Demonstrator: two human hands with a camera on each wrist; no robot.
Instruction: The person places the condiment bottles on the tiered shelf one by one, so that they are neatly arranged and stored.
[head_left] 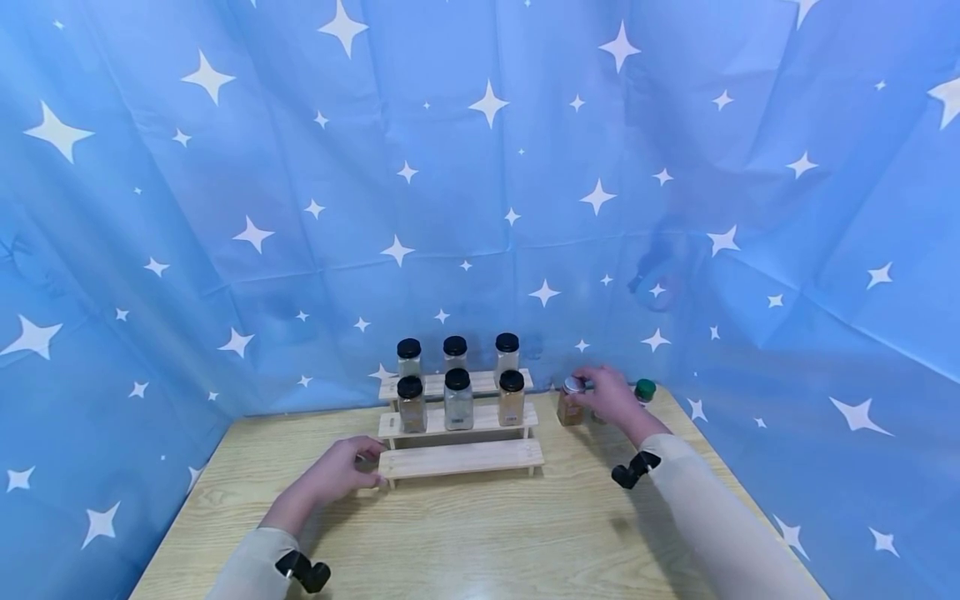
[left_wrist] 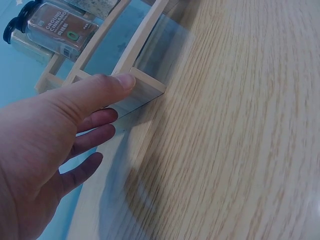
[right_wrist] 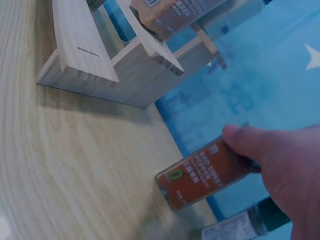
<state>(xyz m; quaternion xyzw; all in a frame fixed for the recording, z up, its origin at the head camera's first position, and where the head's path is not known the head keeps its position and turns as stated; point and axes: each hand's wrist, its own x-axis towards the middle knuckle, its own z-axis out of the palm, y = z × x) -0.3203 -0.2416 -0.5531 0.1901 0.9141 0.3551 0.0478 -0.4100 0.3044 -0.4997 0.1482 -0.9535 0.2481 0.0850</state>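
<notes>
A stepped wooden spice rack [head_left: 461,459] stands on the table. My left hand [head_left: 341,473] is at its left end, the thumb [left_wrist: 107,90] on the end of the lowest step; the index fingertip is hidden in the left wrist view. My right hand [head_left: 611,398] grips a spice jar [right_wrist: 202,175] of red-brown powder by its light-coloured lid, right of the rack. The label reads something like "red sweet pepper". Whether its base touches the table I cannot tell. A green-capped jar [right_wrist: 230,229] stands close beside it, partly behind my hand in the head view.
Black-lidded spice jars stand on the upper two steps, such as a ground cinnamon jar [left_wrist: 62,27] and a pale one [head_left: 459,404]. The lowest step holds none. A blue starred curtain [head_left: 450,208] hangs right behind the wooden table [head_left: 465,542].
</notes>
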